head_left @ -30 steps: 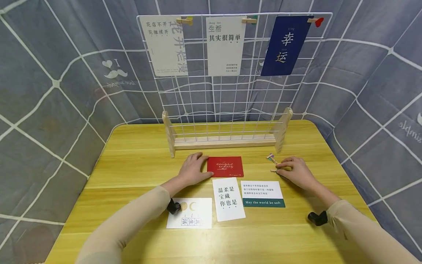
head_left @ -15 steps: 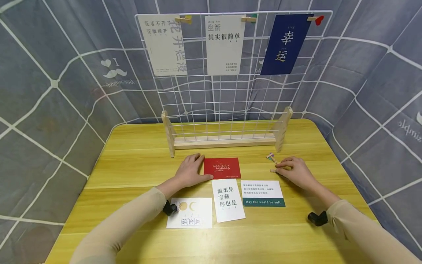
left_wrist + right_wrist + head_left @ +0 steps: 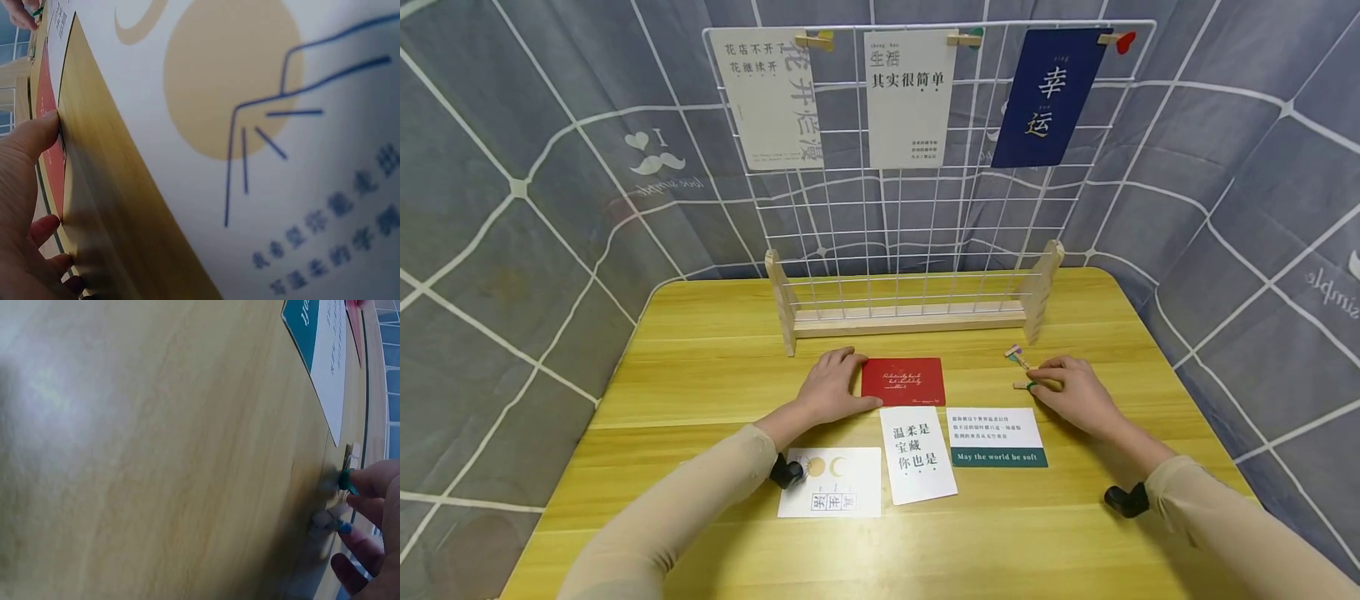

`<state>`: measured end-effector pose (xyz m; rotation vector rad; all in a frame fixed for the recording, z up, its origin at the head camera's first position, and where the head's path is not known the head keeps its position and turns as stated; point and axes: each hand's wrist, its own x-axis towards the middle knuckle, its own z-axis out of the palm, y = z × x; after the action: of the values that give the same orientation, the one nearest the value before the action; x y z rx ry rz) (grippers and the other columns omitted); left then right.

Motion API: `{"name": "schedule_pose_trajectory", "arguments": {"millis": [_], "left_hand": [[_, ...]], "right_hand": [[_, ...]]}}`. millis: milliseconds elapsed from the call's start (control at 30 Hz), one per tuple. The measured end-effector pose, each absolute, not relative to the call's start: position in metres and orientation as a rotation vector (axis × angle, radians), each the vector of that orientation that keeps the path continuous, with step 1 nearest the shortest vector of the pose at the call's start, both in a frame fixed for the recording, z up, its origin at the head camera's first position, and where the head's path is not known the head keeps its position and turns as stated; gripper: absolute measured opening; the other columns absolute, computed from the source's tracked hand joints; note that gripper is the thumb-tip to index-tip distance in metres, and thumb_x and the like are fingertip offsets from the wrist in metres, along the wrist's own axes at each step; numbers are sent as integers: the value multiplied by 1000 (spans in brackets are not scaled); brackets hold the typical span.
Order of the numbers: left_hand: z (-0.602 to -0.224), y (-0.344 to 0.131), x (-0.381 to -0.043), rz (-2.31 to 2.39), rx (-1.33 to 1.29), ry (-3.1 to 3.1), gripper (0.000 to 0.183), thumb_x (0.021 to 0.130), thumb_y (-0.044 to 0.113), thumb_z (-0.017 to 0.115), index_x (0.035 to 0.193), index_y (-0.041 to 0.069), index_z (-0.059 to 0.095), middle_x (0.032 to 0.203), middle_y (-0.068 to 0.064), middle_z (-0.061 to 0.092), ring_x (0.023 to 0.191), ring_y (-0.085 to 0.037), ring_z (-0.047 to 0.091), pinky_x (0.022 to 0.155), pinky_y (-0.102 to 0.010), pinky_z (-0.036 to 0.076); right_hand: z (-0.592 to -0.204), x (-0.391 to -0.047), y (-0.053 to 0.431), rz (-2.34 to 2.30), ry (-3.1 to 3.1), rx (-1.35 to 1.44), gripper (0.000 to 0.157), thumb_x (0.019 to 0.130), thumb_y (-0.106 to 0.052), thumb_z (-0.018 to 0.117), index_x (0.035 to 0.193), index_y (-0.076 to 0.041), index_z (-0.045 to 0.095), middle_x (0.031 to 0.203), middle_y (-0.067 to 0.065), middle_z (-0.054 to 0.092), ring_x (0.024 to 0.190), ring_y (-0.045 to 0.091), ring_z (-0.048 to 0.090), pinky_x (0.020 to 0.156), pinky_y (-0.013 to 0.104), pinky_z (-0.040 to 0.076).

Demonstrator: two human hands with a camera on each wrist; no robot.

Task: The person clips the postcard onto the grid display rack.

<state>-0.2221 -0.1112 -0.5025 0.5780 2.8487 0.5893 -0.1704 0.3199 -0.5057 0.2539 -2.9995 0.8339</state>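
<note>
My left hand [image 3: 833, 388] spans the left end of a red card [image 3: 904, 382] lying on the table, thumb and index finger at its left corners. In the left wrist view the thumb [image 3: 39, 132] touches the edge of the red card [image 3: 45, 94]. At the right, my right hand [image 3: 1072, 393] pinches a small wooden clothespin [image 3: 1022, 386] with a green ornament [image 3: 347, 481] by its ornamented end, close to the tabletop. Beside it lie other clothespins [image 3: 1015, 353], partly hidden by the fingers; a blue ornament [image 3: 344, 527] shows under the fingers in the right wrist view.
Nearer me lie a sun-and-moon card [image 3: 831, 500], a white card [image 3: 919, 483] and a white-and-green card [image 3: 998, 457]. Behind stands a white wire grid [image 3: 917, 218] in a wooden base [image 3: 910, 322], with two white cards [image 3: 775, 117] and a blue card [image 3: 1037, 142] clipped along its top.
The red card and my left hand have slid slightly left. My right hand stays at the clothespins, its fingers shifting a little; the green ornament now shows at its fingertips.
</note>
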Motion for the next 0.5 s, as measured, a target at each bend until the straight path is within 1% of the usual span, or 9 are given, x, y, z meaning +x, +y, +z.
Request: {"name": "schedule_pose_trajectory", "arguments": {"millis": [200, 367, 500], "left_hand": [[-500, -112, -222, 579, 573, 2851, 92, 82, 62, 76, 153, 11, 45, 161, -17, 33, 147, -39, 29, 119, -55, 24], [-501, -112, -223, 601, 567, 2852, 88, 81, 61, 78, 147, 10, 51, 159, -17, 36, 146, -39, 31, 119, -55, 25], [-501, -112, -225, 584, 564, 2849, 93, 81, 62, 78, 151, 10, 48, 160, -17, 35, 146, -39, 30, 119, -55, 24]], "right_hand": [[-507, -171, 319, 806, -3001, 300, 34, 97, -20, 71, 127, -5, 73, 126, 20, 58, 118, 43, 47, 98, 60, 39], [-508, -170, 320, 809, -2996, 303, 32, 97, -18, 72, 127, -5, 73, 127, 21, 58, 119, 44, 46, 98, 60, 39], [-509, -169, 321, 821, -2998, 299, 34, 97, -18, 72, 127, -4, 72, 129, 22, 57, 121, 44, 45, 99, 61, 39]]}}
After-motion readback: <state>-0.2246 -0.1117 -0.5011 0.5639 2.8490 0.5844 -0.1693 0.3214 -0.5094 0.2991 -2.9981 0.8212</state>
